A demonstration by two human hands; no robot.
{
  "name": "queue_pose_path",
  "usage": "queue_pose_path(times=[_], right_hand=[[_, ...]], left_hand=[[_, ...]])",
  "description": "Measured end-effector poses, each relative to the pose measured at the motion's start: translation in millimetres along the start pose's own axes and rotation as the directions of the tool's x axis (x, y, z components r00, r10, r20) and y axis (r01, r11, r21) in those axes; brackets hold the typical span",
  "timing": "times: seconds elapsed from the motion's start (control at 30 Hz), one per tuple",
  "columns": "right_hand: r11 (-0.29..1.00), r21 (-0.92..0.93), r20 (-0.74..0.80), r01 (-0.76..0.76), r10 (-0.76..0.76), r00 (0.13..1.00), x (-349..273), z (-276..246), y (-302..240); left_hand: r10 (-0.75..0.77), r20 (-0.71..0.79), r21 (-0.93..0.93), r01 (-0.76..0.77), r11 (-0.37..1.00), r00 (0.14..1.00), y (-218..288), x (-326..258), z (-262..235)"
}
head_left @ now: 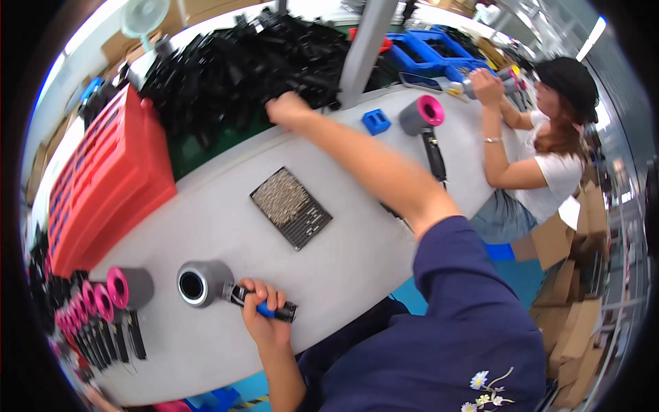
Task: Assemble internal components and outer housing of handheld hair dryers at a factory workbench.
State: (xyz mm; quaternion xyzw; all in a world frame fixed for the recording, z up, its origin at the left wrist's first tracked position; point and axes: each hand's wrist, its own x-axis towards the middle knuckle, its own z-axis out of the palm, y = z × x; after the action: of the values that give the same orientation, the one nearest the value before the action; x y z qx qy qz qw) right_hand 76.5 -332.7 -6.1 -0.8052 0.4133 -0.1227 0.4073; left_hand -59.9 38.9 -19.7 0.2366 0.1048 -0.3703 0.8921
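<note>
My left hand (266,305) is wrapped round the black and blue handle of a hair dryer (218,275). Its grey round head lies on the table with the silver-rimmed opening facing left. My right arm stretches far across the table. At its end, my right hand (291,111) is at the near edge of a heap of black plastic parts (240,69), its fingers curled. What they hold, if anything, cannot be made out. Between my hands lies a black tray (312,226) with many small pale metal pieces.
Several grey dryers with pink rings (127,287) stand in a row at the left. Behind them is a red bin rack (120,185). A blue block (376,121) and another grey-pink dryer (416,117) are right of a metal post (367,55). A co-worker (542,151) sits at the right.
</note>
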Motion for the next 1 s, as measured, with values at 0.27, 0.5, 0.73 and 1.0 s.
queue_pose_path(times=[0.27,0.5,0.73,1.0], right_hand=[[0.318,0.723,0.629,-0.613,0.062,0.775,-145,-124,36],[0.839,0.541,0.298,-0.060,-0.124,0.946,-325,-67,28],[0.796,0.035,0.122,0.604,-0.603,0.788,-379,-8,33],[0.795,-0.100,0.301,0.598,-0.549,0.780,-382,-8,34]], left_hand=[[0.012,-0.036,0.058,-0.010,0.998,0.999,-1,2,22],[0.055,-0.021,-0.019,-0.056,0.998,0.998,0,-2,13],[0.075,0.063,-0.139,-0.066,0.988,0.995,-5,-1,10],[0.057,0.096,0.003,-0.058,0.998,0.994,-8,0,5]])
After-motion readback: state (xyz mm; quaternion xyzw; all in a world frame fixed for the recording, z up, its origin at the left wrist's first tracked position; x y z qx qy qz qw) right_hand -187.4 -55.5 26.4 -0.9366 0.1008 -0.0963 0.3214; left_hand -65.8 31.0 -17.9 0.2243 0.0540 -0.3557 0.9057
